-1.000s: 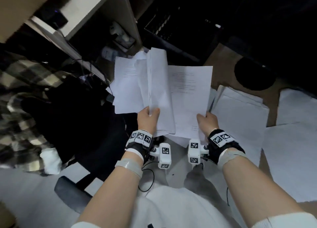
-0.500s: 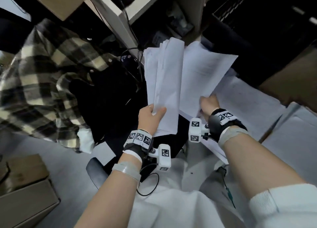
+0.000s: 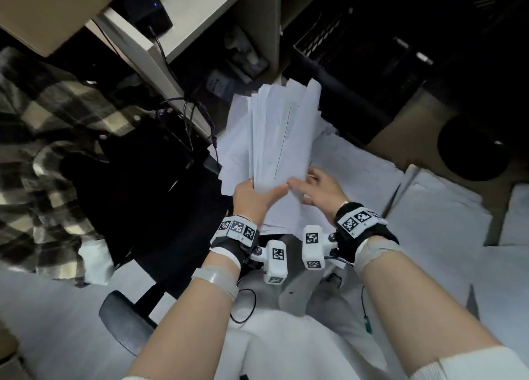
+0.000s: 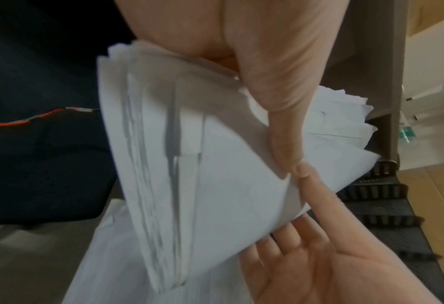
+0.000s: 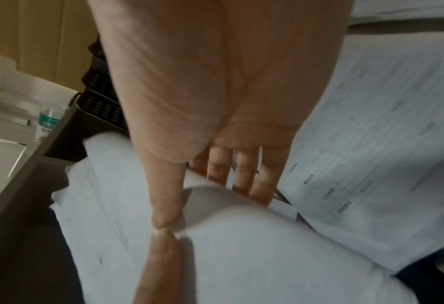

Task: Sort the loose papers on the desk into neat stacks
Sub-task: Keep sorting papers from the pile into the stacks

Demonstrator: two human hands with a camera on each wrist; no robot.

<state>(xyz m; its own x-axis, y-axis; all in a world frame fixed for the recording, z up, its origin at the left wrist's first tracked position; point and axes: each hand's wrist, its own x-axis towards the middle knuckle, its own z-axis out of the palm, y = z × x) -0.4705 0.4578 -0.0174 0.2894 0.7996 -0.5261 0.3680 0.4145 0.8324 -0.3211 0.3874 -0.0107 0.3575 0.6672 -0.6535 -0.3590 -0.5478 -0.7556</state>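
While the table (image 3: 423, 139) at the right of the head view carries several flat layers of white sheets (image 3: 446, 219) spread from centre to the right edge, the step in hand looks like gathering: a thick, uneven bundle of papers (image 3: 274, 139) is held up at centre frame, off the table, its far ends fanned and staggered toward the top of the frame. Left hand (image 3: 252, 196) grips the bundle at its near edge, thumb clamped across the top sheet and fingers hidden underneath; the left wrist view shows the edges splayed and the outer sheets bowing. Right hand (image 3: 320, 190) is just beside it on the right, fingers spread and fairly straight, lying against or slipping under the curling right-hand edge, thumb tip meeting the left thumb tip (image 5: 163, 232); it isn't pinching anything I can see, so read it as loose, flat support. Printed form sheets (image 5: 371, 144) lie below it at the right of the right wrist view. Judgement: bundle collected but not squared. Next move calls for the right hand to close on the free side, both hands to jog the edges flush, probably by tapping on the table, then set it down as one stack clear of the layers already there. Bowed outer sheets could slip out.
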